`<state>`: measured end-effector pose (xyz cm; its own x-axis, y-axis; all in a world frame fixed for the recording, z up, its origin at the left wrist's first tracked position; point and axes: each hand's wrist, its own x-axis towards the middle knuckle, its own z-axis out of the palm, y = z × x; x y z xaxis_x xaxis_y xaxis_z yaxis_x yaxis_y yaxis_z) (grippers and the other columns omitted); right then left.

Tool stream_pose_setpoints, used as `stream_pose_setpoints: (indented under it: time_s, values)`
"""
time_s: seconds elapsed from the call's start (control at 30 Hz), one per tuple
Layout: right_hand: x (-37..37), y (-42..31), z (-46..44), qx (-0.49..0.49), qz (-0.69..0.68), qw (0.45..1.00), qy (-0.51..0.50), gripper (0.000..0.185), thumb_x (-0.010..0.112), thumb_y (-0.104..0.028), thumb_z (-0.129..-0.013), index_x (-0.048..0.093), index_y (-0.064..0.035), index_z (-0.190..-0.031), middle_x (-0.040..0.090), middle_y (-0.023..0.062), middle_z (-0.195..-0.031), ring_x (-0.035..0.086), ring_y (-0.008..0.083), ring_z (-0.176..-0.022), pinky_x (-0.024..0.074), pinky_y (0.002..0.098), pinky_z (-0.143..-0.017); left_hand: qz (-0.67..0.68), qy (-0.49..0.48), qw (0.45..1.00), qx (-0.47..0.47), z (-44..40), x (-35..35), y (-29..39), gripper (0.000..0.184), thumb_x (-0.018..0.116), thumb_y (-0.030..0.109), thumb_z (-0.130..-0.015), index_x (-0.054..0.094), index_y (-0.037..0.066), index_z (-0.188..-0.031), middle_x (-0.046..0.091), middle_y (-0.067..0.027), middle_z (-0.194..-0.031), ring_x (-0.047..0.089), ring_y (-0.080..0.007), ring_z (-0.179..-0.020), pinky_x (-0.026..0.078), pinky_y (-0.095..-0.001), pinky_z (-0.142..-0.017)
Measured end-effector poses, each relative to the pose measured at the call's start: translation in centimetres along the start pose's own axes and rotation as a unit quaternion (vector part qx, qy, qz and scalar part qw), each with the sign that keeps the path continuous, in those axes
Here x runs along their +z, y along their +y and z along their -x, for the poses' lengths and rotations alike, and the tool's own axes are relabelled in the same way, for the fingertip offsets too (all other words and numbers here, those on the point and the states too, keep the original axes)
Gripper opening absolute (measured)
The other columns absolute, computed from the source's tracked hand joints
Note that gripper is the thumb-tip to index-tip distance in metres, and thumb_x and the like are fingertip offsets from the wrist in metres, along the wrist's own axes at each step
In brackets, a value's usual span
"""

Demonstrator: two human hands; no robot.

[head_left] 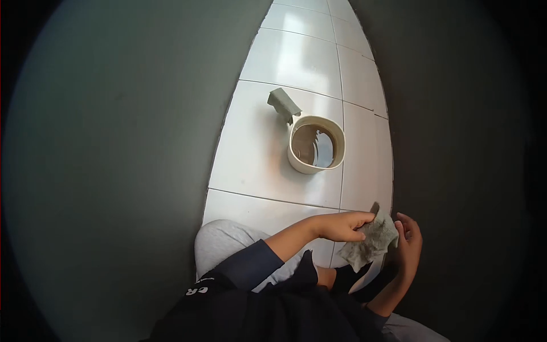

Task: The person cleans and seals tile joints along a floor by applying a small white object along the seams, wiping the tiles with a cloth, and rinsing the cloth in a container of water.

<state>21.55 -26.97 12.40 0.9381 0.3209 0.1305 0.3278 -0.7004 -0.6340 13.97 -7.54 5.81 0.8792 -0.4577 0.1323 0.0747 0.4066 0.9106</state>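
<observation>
Fingers (363, 217) on cloth (373, 242) (white tiles (245, 154) around).

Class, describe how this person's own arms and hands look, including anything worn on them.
The left hand and right hand are bare, without gloves. The forearms are uncovered too, with no watch or bracelet visible. Plain, dark sleeves end around the elbows. They belong to a dark top with white lettering, only partly visible, near the left sleeve.
</observation>
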Motion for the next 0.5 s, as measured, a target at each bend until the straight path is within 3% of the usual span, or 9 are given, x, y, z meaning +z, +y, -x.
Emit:
stream_pose_setpoints:
  time_s: [0.1,0.13,0.2,0.33,0.37,0.43,0.47,0.5]
  values:
    - [0.0,3.6,-0.3,0.084,-0.092,0.975,-0.184,0.048,0.039,-0.037,-0.099,0.058,0.0039,-0.083,0.047,0.0028,-0.070,0.043,0.0120,-0.065,0.0380,0.0271,-0.062,0.037,0.035,0.998,0.022,-0.1,-1.1,0.0,0.051,0.047,-0.004,-0.086,0.030,-0.003,-0.134,0.050,-0.0107,-0.124,0.046,-0.0144,-0.117,0.036,-0.0298,-0.099]
    - [0.2,4.0,-0.4,0.085,-0.093,0.975,-0.186,0.048,0.039,-0.037,-0.099,0.058,0.0039,-0.083,0.047,0.0028,-0.070,0.043,0.0120,-0.065,0.0380,0.0271,-0.062,0.038,0.036,0.998,0.020,-0.2,-1.2,-0.3,0.051,0.047,-0.004,-0.086,0.030,-0.003,-0.134,0.050,-0.0107,-0.124,0.046,-0.0144,-0.117,0.036,-0.0298,-0.099]
    - [1.2,4.6,-0.3,0.083,-0.266,0.923,-0.268,0.053,0.038,-0.044,-0.098,0.058,0.0031,-0.082,0.051,0.0030,-0.072,0.046,0.0119,-0.068,0.0383,0.0267,-0.064,0.053,0.054,0.993,0.089,-0.2,-1.1,-0.3,0.051,0.048,-0.004,-0.086,0.030,-0.004,-0.134,0.050,-0.0113,-0.124,0.045,-0.0154,-0.120,0.035,-0.0305,-0.101]
    - [4.4,2.9,0.3,0.043,-0.325,0.931,-0.158,0.043,0.051,-0.040,-0.094,0.060,0.0015,-0.094,0.051,-0.0025,-0.073,0.047,0.0087,-0.068,0.0390,0.0246,-0.068,0.077,0.074,0.992,0.074,0.1,-1.1,1.0,0.042,0.050,-0.001,-0.087,0.038,-0.005,-0.127,0.052,-0.0112,-0.121,0.047,-0.0148,-0.117,0.037,-0.0304,-0.099]
    - [4.4,2.2,0.3,0.080,-0.346,0.923,-0.145,0.029,0.059,-0.027,-0.091,0.061,0.0015,-0.096,0.055,-0.0010,-0.078,0.052,0.0081,-0.077,0.0407,0.0237,-0.073,0.077,0.073,0.992,0.074,0.0,-1.2,0.7,0.042,0.050,-0.001,-0.087,0.038,-0.005,-0.127,0.052,-0.0112,-0.121,0.047,-0.0148,-0.117,0.037,-0.0304,-0.099]
    - [4.7,2.3,-0.2,0.070,-0.350,0.928,-0.112,0.025,0.063,-0.022,-0.088,0.063,0.0019,-0.092,0.055,0.0001,-0.081,0.051,0.0085,-0.078,0.0398,0.0239,-0.073,0.038,0.147,0.986,0.075,-0.5,-1.8,-0.3,0.025,0.054,0.004,-0.089,0.051,-0.004,-0.112,0.060,-0.0072,-0.102,0.055,-0.0110,-0.097,0.044,-0.0280,-0.087]
    - [4.8,2.3,-0.3,0.059,-0.353,0.930,-0.080,0.020,0.066,-0.018,-0.086,0.065,0.0024,-0.088,0.056,0.0012,-0.084,0.050,0.0089,-0.080,0.0389,0.0242,-0.073,0.038,0.148,0.985,0.075,-0.4,-2.3,-0.5,0.025,0.054,0.004,-0.089,0.051,-0.004,-0.112,0.060,-0.0072,-0.102,0.055,-0.0110,-0.097,0.044,-0.0280,-0.087]
    - [4.6,2.2,-0.4,0.059,-0.352,0.931,-0.080,0.020,0.066,-0.018,-0.086,0.065,0.0024,-0.088,0.056,0.0012,-0.084,0.050,0.0089,-0.080,0.0389,0.0242,-0.073,-0.030,0.196,0.979,0.050,-0.4,-2.7,-0.5,0.018,0.055,0.007,-0.090,0.054,-0.004,-0.104,0.060,-0.0047,-0.092,0.055,-0.0092,-0.087,0.046,-0.0271,-0.079]
